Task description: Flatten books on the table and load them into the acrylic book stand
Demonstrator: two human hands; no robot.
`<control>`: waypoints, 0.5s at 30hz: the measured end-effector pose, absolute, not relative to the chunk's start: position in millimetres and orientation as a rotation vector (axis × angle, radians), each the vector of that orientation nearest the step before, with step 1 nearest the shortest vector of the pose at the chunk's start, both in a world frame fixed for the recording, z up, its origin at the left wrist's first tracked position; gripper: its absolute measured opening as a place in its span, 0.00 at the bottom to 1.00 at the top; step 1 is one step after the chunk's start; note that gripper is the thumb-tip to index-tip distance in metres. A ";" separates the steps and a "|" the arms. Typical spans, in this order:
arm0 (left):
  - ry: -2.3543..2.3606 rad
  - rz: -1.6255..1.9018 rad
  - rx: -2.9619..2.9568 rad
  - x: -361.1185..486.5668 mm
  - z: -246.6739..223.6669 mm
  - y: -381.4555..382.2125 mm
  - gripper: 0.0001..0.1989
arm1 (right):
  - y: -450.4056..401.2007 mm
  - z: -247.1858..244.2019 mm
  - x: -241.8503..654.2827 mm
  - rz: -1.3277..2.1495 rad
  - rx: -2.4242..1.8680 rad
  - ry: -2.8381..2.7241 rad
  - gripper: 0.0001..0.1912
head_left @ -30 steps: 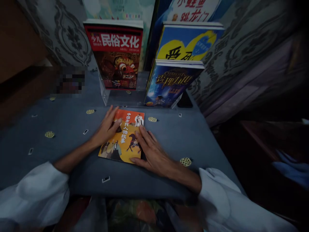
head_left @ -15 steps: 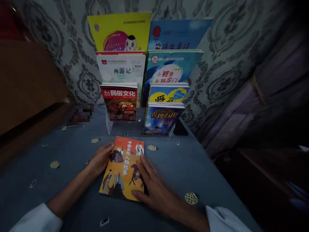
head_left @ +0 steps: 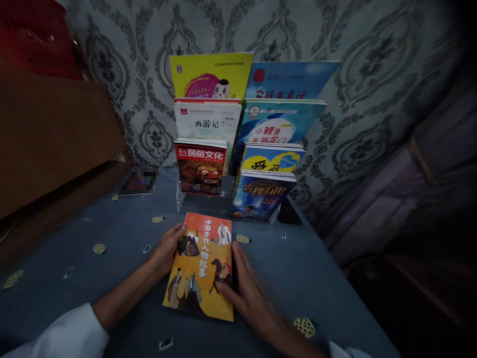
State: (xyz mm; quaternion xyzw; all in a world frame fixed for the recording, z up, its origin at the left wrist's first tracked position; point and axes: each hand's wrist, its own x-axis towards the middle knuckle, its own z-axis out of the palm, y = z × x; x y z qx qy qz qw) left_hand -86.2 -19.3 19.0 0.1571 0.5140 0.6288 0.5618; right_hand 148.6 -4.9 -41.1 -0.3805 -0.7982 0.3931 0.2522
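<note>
The patterned wall (head_left: 186,30) closes off the far side, behind a table spread with a blue-grey cloth (head_left: 122,278). A brown wooden cabinet (head_left: 55,134) stands at the left. At the far middle, a clear stand (head_left: 180,199) bears two stepped columns of books, with a red folk-culture book (head_left: 201,174) lowest on the left and a dark blue book (head_left: 261,199) lowest on the right. A dark flat object (head_left: 289,214) lies just beside the stand's right end.

Nearer, the orange storybook (head_left: 197,268) is face up over the cloth, its top edge close to the stand. Whether its underside touches the cloth I cannot tell. The left hand (head_left: 167,251) grips its upper left edge, thumb on the cover; the right hand (head_left: 249,293) holds the right edge loosely, thumb on the cover, fingers nearly straight alongside.

The right side looks the weaker hold: if the left hand lifted alone, the book could swing down or slip off that thumb. Pushed far, its top edge might knock the stand's front and jar the lowest books. Pressing both sides unevenly could skew or bow the soft-looking cover.
</note>
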 end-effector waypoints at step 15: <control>1.285 1.835 1.097 -94.1 45.1 -44.7 0.25 | 8.9 30.6 134.7 0.894 -0.680 -1.991 0.19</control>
